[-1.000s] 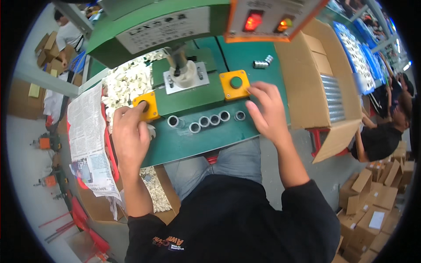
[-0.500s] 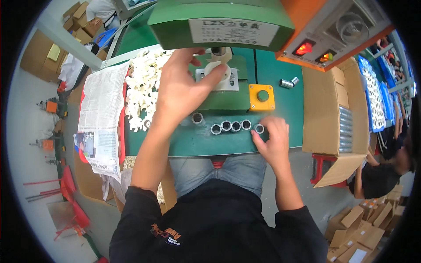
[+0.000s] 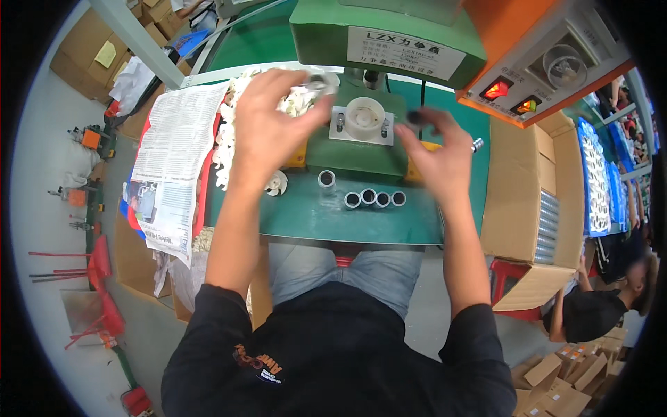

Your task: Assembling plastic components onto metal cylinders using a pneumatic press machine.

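Note:
My left hand (image 3: 267,128) is raised over the pile of white plastic fan wheels (image 3: 226,142) and pinches a small white and metal part (image 3: 316,82) in its fingertips. My right hand (image 3: 438,153) hovers just right of the press's white round fixture (image 3: 365,117), gripping a small dark metal sleeve (image 3: 415,117), which is blurred. Several metal sleeves (image 3: 368,198) stand in a row on the green table (image 3: 313,219) below the fixture. One loose fan wheel (image 3: 276,184) lies by my left wrist. Both hands partly cover the yellow buttons.
The green press head (image 3: 389,35) overhangs the fixture, with an orange control box (image 3: 549,59) on its right. An open cardboard box (image 3: 521,187) stands to the right and a newspaper (image 3: 174,167) hangs on the left. A person (image 3: 597,309) crouches at lower right.
My left hand has pulled back up and left from the fixture with a part. My right hand has risen from the row of sleeves to beside the fixture, holding a sleeve.

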### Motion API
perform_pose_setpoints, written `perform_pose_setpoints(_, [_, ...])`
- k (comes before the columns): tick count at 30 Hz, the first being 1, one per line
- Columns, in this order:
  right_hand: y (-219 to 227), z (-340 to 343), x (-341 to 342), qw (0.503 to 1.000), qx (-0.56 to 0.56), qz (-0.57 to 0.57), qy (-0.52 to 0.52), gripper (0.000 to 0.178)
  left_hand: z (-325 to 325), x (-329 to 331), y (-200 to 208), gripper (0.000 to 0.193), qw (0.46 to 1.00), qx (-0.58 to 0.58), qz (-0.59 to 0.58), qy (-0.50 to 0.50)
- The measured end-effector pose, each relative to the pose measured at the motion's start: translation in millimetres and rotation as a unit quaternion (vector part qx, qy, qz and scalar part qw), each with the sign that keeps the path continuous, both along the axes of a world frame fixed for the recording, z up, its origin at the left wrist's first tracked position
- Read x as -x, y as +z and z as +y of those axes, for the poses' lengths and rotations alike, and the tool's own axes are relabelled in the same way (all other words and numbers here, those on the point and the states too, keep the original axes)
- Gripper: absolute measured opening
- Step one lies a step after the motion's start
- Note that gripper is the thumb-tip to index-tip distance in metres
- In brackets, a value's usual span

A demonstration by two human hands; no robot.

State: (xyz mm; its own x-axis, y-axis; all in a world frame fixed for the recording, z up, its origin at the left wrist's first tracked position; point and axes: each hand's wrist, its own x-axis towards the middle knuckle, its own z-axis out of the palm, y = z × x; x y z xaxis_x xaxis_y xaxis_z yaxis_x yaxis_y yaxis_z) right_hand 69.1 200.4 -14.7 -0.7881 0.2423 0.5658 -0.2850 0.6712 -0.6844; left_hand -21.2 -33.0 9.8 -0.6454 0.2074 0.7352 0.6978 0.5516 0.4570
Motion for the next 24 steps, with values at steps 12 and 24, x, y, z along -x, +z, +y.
perform_pose_setpoints(12, [9.5, -31.7, 61.7, 0.999, -0.016, 0.011, 0.046, 0.036, -122.8, -73.7, -46.8, 0.035, 0.986, 0.091, -0.104, 0.089])
perform_pose_setpoints(24, [4.8, -17.6, 38.0, 0.998, -0.067, 0.009, 0.008, 0.029, -290.1, 44.2, -20.4, 0.046, 0.921, 0.239, -0.039, 0.306])
